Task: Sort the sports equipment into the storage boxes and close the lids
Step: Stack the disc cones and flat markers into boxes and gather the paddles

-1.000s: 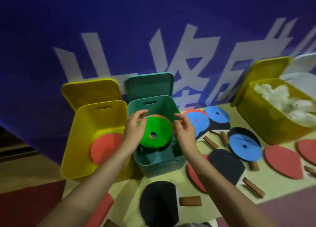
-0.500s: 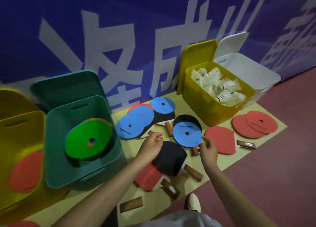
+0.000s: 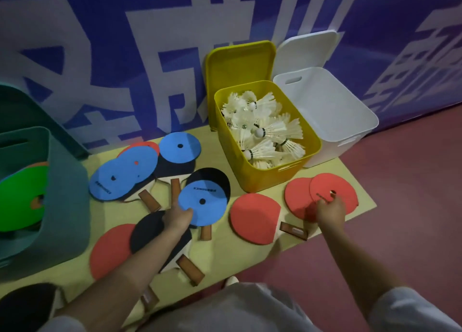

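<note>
Ref: yellow box [image 3: 252,174], open, holds shuttlecocks [image 3: 262,129]. Left hand [image 3: 178,218] grips blue disc [image 3: 202,201] just left of box. Right hand [image 3: 330,210] pinches red disc [image 3: 333,194] in front of box, to its right.

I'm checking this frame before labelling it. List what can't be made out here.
- Right hand, head view: motion blur hides whether its fingers grip the red discs.
- Teal box: cut off by the left edge; its wall hides what lies under the green disc.
- White box: nothing visible inside from this angle.
- Print on the blue disc: too small to read.
</note>
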### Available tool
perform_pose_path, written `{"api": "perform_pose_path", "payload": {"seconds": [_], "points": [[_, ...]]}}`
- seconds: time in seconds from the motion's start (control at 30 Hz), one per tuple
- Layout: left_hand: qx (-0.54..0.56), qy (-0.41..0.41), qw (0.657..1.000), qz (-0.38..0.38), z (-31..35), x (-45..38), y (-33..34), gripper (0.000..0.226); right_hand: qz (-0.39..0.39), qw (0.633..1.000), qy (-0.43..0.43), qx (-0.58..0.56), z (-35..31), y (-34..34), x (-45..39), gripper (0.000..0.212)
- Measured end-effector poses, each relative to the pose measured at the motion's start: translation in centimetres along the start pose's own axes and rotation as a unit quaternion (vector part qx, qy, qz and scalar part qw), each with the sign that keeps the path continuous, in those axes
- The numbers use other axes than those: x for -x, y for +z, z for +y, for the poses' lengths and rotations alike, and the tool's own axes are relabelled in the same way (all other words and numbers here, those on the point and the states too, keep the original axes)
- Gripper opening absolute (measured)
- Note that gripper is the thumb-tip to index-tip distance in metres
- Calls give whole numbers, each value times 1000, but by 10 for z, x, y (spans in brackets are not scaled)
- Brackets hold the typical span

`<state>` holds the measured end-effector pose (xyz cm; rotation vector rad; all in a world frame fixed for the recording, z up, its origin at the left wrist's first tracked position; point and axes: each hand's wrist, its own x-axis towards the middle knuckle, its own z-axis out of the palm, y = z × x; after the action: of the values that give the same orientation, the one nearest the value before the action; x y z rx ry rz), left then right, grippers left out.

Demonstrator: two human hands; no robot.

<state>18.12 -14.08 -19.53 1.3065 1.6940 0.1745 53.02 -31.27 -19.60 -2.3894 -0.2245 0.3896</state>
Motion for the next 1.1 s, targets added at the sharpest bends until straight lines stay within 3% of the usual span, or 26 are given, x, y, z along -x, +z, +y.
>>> {"api": "perform_pose_path", "payload": {"seconds": [0.13,0.27,0.37,0.47,0.57,0.73,0.87,1.1], "points": [[-26,-18,999,25,4,-10,13,54,24,992,78,96,19,-14,-46,63],[10,-33,998,47,8,-14,18,53,27,988,141,64,17,-16,-60,83],[60,-38,995,73,10,-17,20,50,49,993,104,-3,13,-10,-59,80],[109,-36,990,84,13,-19,23,45,46,982,136,-124,9,-6,-49,68],[159,-38,983,81,14,-21,24,47,35,975,141,-170,6,5,-34,60],[228,-71,971,29,13,-22,26,42,30,927,202,-315,2,4,-1,48],[307,-63,949,-11,17,-19,14,38,-26,919,195,-342,9,4,22,45],[308,27,951,20,9,-10,-35,41,-63,962,60,-260,-11,16,112,43]]}}
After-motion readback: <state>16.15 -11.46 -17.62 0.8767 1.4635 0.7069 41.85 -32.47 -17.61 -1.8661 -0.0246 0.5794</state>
